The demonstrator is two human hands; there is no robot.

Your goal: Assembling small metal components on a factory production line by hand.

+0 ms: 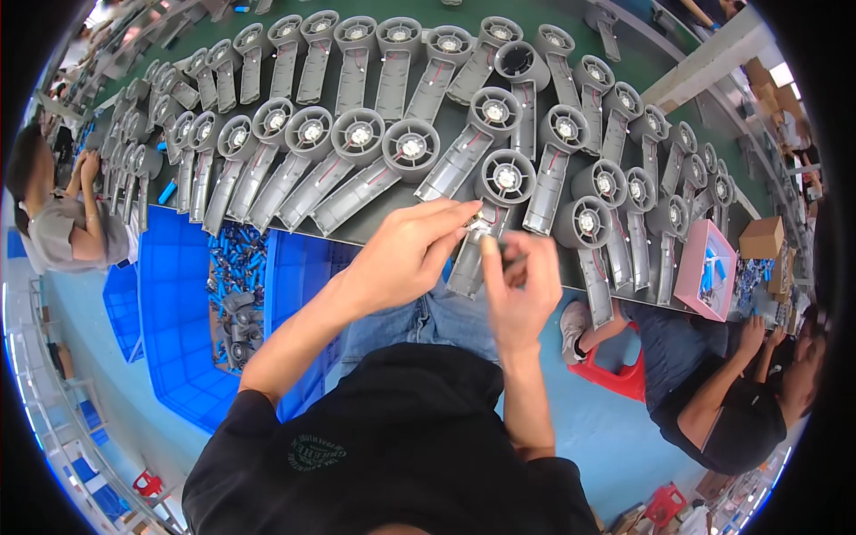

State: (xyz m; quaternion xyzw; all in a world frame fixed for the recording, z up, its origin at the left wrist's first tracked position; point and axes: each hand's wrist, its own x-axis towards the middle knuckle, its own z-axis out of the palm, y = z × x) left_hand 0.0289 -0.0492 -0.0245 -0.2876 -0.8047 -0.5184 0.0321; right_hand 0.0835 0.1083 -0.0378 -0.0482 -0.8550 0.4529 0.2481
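A grey handheld fan housing [470, 264] lies in front of me at the table's near edge, its round fan head [507, 176] pointing away. Over its open handle, my left hand [406, 252] has thumb and fingers pinched on a small pale part [480, 223], too small to name. My right hand [524, 290] is close by on the right, thumb raised and fingers curled, partly smeared by motion. Whether it holds anything between those fingers is hidden. Neighbouring fan housings [410, 150] show thin red wires running into their open handles.
Rows of similar housings cover the green table [223, 36]. Below left, blue bins [183, 312] flank loose blue cylindrical parts [236, 267]. A pink box [704, 267] stands right, near a co-worker [727, 392] and a red stool [615, 370]. Another person [67, 205] sits left.
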